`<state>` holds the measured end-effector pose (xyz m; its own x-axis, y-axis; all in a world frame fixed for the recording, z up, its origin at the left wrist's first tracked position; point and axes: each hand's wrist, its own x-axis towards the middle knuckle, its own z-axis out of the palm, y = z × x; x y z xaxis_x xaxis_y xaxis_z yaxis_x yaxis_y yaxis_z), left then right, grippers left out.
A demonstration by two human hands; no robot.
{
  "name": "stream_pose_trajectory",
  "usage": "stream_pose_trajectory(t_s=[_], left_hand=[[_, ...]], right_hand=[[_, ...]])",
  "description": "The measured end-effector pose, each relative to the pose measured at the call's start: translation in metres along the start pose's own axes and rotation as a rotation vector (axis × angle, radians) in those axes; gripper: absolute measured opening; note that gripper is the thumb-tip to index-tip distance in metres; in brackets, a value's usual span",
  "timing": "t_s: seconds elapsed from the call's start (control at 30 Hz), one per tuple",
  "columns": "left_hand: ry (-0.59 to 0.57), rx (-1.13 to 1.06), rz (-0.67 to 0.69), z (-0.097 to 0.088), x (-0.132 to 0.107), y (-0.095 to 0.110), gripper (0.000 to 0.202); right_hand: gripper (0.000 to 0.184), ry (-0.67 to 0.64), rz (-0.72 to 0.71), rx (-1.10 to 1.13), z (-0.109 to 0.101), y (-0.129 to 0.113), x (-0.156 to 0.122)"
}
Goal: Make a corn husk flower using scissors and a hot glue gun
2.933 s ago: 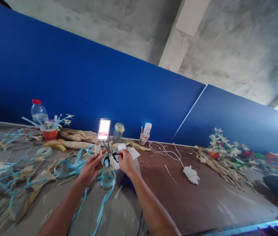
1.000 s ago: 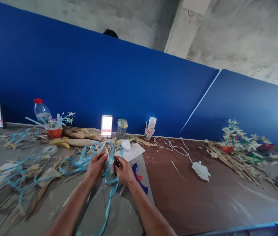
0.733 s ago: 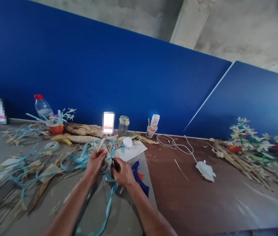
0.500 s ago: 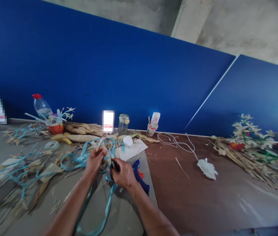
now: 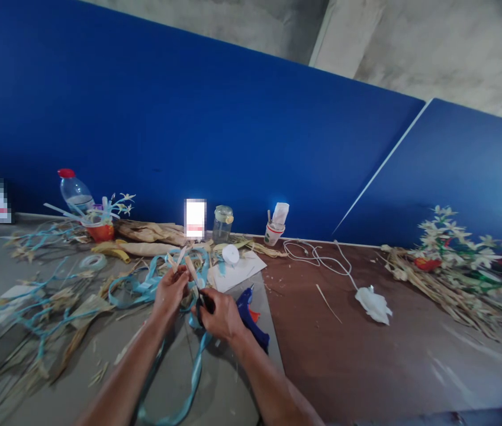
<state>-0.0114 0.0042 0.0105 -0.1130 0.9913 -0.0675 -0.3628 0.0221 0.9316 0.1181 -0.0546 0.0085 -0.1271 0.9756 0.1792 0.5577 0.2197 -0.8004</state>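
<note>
My right hand [image 5: 219, 312] grips dark-handled scissors [image 5: 207, 303], whose blades point up and left toward the other hand. Between the fingers of my left hand [image 5: 173, 289] is pinched a pale strip of dried husk [image 5: 190, 267], its end close to the blades. Whether the blades touch the strip is too small to tell. Light-blue ribbon [image 5: 195, 373] loops under and in front of both hands, with more of it tangled behind the left one. A blue glue gun [image 5: 246, 313] lies just right of my right hand.
Blue-wrapped stems [image 5: 42, 325] and husk scraps cover the left side. Along the blue partition [image 5: 233, 118] stand a bottle [image 5: 76, 192], a red bowl [image 5: 100, 229], a glass jar [image 5: 223, 228] and a paper cup [image 5: 273, 235]. A white cable [image 5: 317, 255] and artificial flowers [image 5: 455, 242] lie rightward.
The scissors have turned slightly, and the pale strip stands out more beside the blades. Both hands stay in nearly the same place.
</note>
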Motion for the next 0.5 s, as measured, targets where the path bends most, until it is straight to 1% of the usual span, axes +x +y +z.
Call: stream_pose_trajectory(t_s=[0.1, 0.2, 0.37, 0.5], left_hand=[[-0.016, -0.02, 0.004, 0.0, -0.0003, -0.0004, 0.036], [-0.014, -0.027, 0.015, -0.0003, -0.0004, -0.0007, 0.034], [-0.022, 0.011, 0.006, -0.0021, -0.0002, 0.0002, 0.032], [-0.037, 0.047, 0.027, -0.0025, 0.0009, 0.0005, 0.033]], right_hand=[[0.022, 0.0, 0.002, 0.044, 0.0008, 0.0011, 0.0014], [0.021, 0.001, -0.002, 0.089, 0.0004, 0.0008, 0.0019], [0.021, 0.002, 0.024, 0.146, -0.0018, -0.0028, 0.0017], [0.024, 0.001, 0.046, 0.183, -0.0013, -0.0036, 0.0017]])
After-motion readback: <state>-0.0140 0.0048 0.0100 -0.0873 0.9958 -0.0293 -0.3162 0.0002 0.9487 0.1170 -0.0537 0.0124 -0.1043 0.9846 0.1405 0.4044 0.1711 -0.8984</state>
